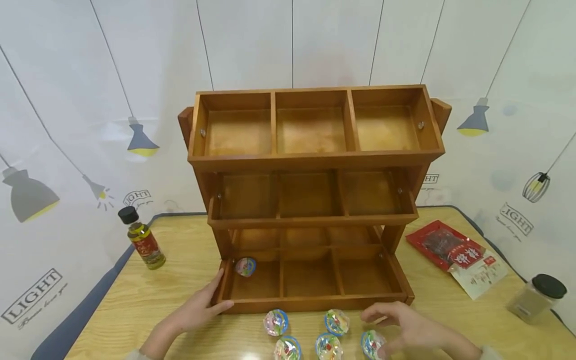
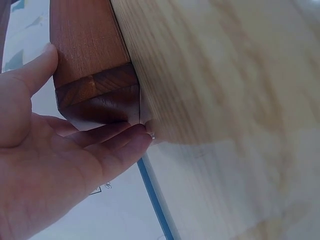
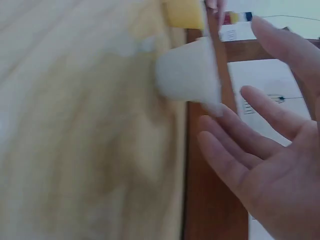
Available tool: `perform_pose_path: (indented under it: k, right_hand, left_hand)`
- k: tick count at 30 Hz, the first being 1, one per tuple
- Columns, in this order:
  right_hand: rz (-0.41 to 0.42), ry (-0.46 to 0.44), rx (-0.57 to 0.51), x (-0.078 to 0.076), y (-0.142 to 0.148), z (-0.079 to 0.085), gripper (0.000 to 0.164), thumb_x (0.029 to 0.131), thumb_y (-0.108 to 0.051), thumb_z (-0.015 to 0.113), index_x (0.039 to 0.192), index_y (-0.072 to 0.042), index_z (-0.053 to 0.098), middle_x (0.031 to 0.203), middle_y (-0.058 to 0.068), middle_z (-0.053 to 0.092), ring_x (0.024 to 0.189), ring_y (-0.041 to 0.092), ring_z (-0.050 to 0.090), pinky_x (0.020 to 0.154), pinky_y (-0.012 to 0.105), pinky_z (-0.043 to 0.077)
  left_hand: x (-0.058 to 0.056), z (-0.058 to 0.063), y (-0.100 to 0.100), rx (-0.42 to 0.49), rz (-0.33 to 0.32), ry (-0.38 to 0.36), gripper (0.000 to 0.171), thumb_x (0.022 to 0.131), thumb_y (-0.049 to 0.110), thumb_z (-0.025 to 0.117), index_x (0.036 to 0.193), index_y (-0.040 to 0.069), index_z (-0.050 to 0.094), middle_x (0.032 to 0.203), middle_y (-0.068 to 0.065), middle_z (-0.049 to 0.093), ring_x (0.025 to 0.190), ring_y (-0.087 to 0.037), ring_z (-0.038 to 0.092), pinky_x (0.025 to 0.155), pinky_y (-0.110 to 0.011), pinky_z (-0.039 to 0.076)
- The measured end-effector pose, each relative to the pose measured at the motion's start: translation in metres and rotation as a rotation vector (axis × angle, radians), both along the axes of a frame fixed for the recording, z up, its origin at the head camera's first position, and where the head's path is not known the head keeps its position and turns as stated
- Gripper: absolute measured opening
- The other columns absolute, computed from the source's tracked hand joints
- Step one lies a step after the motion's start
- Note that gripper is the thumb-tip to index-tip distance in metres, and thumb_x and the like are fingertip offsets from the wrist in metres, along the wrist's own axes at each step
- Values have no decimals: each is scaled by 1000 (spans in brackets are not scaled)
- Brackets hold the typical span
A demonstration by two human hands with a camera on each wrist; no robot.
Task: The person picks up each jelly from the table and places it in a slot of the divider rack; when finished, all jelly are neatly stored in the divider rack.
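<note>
A three-tier wooden rack (image 1: 315, 161), each tier split into three compartments, stands on the table. My left hand (image 1: 198, 310) holds its bottom front-left corner. The left wrist view shows the thumb on one side of the wooden corner (image 2: 95, 45) and the fingers on another. A small jelly cup (image 1: 245, 267) sits in the bottom-left compartment. My right hand (image 1: 407, 327) is beside a jelly cup (image 1: 371, 344) in front of the rack, fingers spread and thumb apart. In the right wrist view the fingertips are close to a whitish cup (image 3: 185, 72); contact is unclear.
Several more jelly cups, such as this pink one (image 1: 275, 322), stand before the rack. An oil bottle (image 1: 146, 245) is at the left. A red food packet (image 1: 454, 250) and a black-lidded jar (image 1: 535, 297) lie to the right. A printed wall covering (image 1: 324, 45) hangs behind.
</note>
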State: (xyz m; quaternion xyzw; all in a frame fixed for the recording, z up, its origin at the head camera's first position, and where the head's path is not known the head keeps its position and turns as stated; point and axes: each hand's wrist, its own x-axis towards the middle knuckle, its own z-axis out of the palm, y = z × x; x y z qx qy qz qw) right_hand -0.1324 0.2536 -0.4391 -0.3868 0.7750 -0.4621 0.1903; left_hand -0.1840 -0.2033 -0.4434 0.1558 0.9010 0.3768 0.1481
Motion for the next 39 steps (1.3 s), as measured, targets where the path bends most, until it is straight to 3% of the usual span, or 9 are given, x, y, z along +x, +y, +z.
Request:
perform_pose_path:
  k: [3,6,16,22,28,30,35,39]
  right_hand:
    - [2,-145,50,6,3,-3,47,82,-15,64,124,-3,46,122,16,52,111,4,48,90,18,42]
    - [6,-209,97,9,4,-5,46,84,-18,62,126,-9,46,125,8,50,112,0,44,89,15,38]
    - [19,-254,66,7,4,-9,41,86,-16,59,124,-8,48,120,2,55,107,4,49,87,14,39]
    - [64,-204,16,0,2,-14,41,84,-13,61,122,-2,49,115,3,59,104,5,54,89,13,39]
    - [134,-13,-96,-19,-11,-2,41,81,-6,63,118,4,49,109,13,60,100,3,56,88,20,46]
    - [138,5,-128,-27,-19,5,42,80,-4,64,118,4,49,108,16,61,99,5,58,86,24,49]
    - [65,6,-135,-50,-43,23,46,79,-8,67,119,6,49,105,18,62,90,6,61,77,30,53]
    - [-44,-18,-71,-70,-69,31,51,76,-16,70,119,1,51,106,16,61,87,8,63,77,27,52]
  left_hand:
    - [-1,-1,0,-10,1,8,85,87,41,52,143,5,0,144,-27,15,129,-45,23,102,-58,23]
    - [-1,-1,-1,-13,-6,10,84,88,41,51,143,5,0,145,-27,15,129,-45,23,102,-58,23]
    - [0,0,-3,-16,-6,8,84,88,41,51,143,6,-1,146,-26,11,130,-45,19,102,-60,20]
    - [-1,-2,-2,-11,0,6,85,87,40,52,143,5,-1,145,-27,12,130,-46,20,102,-60,21]
    - [1,-2,-1,-2,9,6,84,88,39,52,143,5,0,145,-26,12,130,-45,20,102,-60,21]
    - [1,-2,-1,2,11,3,83,88,39,52,143,5,0,145,-26,12,130,-45,20,102,-59,21]
    - [0,-3,-2,1,6,3,83,88,39,52,143,5,0,145,-26,12,130,-44,20,102,-59,22]
    - [0,-2,-2,1,-4,3,83,88,39,51,143,5,-1,146,-26,10,131,-44,18,103,-59,20]
